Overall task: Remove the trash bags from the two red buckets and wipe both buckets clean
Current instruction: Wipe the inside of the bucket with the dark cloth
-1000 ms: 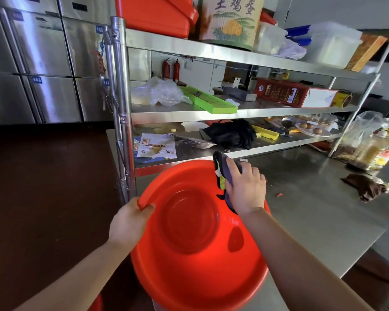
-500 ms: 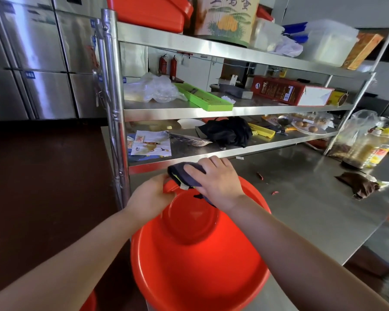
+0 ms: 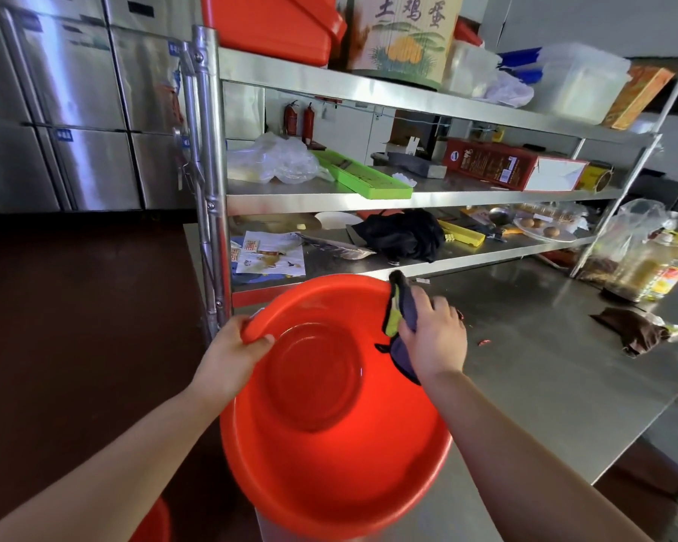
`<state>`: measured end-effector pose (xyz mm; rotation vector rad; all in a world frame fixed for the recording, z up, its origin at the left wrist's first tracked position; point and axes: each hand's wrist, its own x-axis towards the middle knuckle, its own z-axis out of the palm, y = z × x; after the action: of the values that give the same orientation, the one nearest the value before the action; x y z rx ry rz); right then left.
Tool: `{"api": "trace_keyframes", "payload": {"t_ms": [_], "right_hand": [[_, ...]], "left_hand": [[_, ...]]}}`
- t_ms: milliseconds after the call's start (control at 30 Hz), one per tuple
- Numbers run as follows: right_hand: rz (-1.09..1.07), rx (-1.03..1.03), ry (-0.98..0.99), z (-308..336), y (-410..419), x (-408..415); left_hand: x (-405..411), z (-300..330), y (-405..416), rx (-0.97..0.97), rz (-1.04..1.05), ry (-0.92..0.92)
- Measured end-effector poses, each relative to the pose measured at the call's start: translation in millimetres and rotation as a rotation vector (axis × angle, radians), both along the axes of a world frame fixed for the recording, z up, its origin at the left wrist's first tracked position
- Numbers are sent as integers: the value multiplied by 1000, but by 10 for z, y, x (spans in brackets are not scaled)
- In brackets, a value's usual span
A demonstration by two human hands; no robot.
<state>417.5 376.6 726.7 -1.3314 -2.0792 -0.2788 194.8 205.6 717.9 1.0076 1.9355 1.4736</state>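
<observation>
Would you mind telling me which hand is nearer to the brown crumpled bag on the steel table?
Right. The right hand, holding a cloth on the red bucket's right rim, is nearer the brown crumpled bag; the left hand grips the far left rim.

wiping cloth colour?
Cloth: dark purplish-grey, with a yellow-green side showing at its folded edge. Head view shows it, gripped by the right hand.

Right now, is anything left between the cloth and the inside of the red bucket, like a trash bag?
Nothing visible. The red bucket is bare inside, and the right hand holds the cloth against its inner wall.
</observation>
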Motion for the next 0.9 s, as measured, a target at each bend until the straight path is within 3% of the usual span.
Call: {"api": "trace_keyframes", "payload": {"t_ms": [133, 233, 433, 500, 600, 767, 900], "right_hand": [[16, -83, 84, -64, -102, 90], [110, -27, 63, 76, -167, 51], [477, 276, -373, 503, -480, -350], [568, 342, -536, 531, -621, -485], [618, 396, -629, 485, -762, -562], [567, 493, -595, 373, -812, -520], [319, 391, -484, 309, -722, -383]], "left_hand": [[-9, -75, -193, -36, 34, -52], [-21, -27, -264, -64, 1, 35], [57, 290, -80, -184, -195, 375], [133, 235, -74, -206, -242, 414], [210, 17, -162, -108, -216, 258], [199, -198, -306, -4, -188, 103], [118, -310, -398, 39, -102, -63]]}}
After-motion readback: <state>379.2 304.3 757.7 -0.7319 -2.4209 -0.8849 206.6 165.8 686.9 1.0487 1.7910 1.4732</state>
